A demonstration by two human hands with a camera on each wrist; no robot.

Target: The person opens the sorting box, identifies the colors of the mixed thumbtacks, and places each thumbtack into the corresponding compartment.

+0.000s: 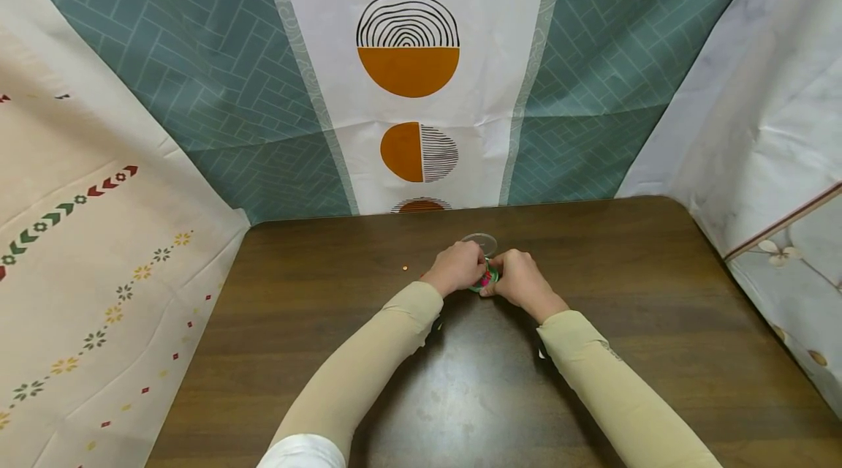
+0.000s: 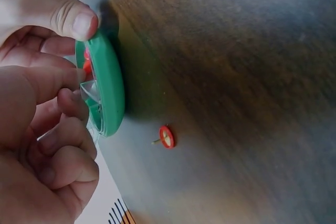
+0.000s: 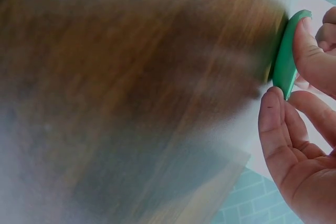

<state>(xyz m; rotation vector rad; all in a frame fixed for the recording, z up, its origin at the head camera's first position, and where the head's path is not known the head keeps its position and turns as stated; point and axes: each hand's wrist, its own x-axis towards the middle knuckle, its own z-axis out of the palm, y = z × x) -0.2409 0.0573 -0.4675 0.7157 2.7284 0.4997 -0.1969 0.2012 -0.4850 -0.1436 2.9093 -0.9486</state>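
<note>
A shallow round green case point(image 1: 493, 279) with a clear round lid point(image 1: 483, 241) at its far side lies between both hands. My right hand point(image 1: 525, 281) grips the case's rim, thumb on the near side and fingers on the far side. The green wall point(image 3: 286, 59) shows in the right wrist view. My left hand point(image 1: 455, 268) reaches over the case with curled fingers. In the left wrist view, its index fingertip is at red pieces point(image 2: 87, 67) inside, beside a clear plastic divider point(image 2: 90, 92); I cannot tell whether it pinches one. A red thumbtack point(image 2: 167, 136) lies nearby, its pin sideways.
A small orange-gold piece point(image 1: 404, 268) sits left of the hands on the brown wooden table point(image 1: 316, 292). Patterned cloth point(image 1: 421, 110) hangs behind the table, with further cloths at the left point(image 1: 85, 270) and right point(image 1: 789, 161).
</note>
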